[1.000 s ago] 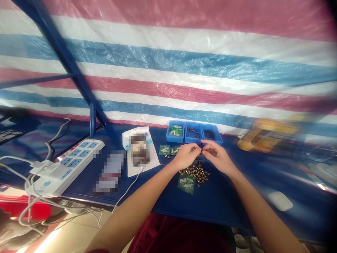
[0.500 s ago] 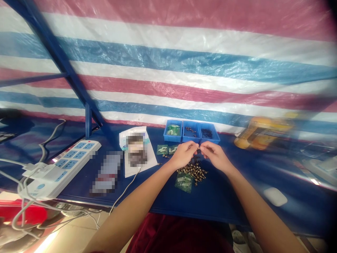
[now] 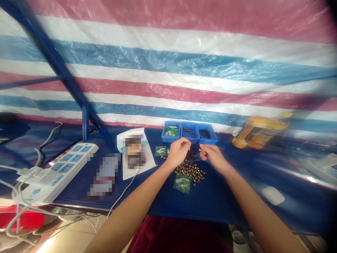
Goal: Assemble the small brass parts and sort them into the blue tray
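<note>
My left hand [image 3: 179,151] is closed above the left side of a pile of brass-coloured screws [image 3: 193,171], fingers curled in; whatever they may hold is hidden. To its right, my right hand [image 3: 213,156] pinches a small shiny metal screw [image 3: 200,150] between thumb and forefinger. A gap separates the two hands. Darker screws show between them at the far side of the pile. In front of the pile lies a small green packet [image 3: 182,183] with pale pieces inside. Another such packet [image 3: 160,151] rests left of my left hand.
Behind my hands stand three blue bins: one with green packets [image 3: 171,131], one with a few screws [image 3: 188,132], one with small dark pieces [image 3: 205,134]. A white pouch [image 3: 150,160] and power strip [image 3: 71,168] lie left; a yellow bottle [image 3: 259,131] and white case [image 3: 272,195] right.
My hands were together at one small piece and have now drawn apart, the left one moving left. The right hand keeps a small metal screw in its fingertips. The view has shifted slightly.
</note>
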A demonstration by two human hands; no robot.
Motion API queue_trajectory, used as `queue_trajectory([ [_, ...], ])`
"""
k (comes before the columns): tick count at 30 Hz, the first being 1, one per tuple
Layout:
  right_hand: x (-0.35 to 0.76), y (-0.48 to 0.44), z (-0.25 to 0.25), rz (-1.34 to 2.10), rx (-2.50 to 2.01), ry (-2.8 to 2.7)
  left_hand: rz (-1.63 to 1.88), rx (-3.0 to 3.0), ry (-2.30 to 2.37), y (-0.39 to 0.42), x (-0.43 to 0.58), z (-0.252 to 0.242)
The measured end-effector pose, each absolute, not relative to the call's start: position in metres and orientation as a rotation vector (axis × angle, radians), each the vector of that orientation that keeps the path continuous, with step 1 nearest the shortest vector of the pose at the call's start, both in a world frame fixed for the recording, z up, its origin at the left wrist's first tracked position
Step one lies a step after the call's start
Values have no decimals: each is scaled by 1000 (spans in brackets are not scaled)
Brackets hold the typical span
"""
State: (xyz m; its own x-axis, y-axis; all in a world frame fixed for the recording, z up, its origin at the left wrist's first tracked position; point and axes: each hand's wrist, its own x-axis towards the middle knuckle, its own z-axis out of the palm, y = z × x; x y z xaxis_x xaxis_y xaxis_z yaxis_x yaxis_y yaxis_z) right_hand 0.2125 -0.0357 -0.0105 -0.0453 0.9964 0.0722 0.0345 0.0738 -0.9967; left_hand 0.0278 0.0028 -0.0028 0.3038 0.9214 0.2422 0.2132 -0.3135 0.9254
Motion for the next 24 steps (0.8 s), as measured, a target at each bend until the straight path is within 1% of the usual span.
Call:
queue_trajectory([
  [6, 210, -35, -9, 1124, -1199, -1244, 1056, 1724, 1136, 4, 26, 0],
  [9, 218, -37, -1, 1057, -1322, -1375, 1038, 1721, 1160, 4, 25, 1],
  [11, 227, -40, 5, 1051, -1410, -1566, 1032, 1723, 1165, 5, 25, 0],
  [14, 243, -47, 13, 1224, -1537, -1834, 1017, 1750, 1155, 5, 25, -2],
  [18, 257, -54, 19, 1528, -1651, -2015, 1010, 1782, 1145, 4, 25, -3],
  [24, 253, -57, 20, 1611, -1638, -2107, 1026, 1808, 1154, 2, 25, -1],
])
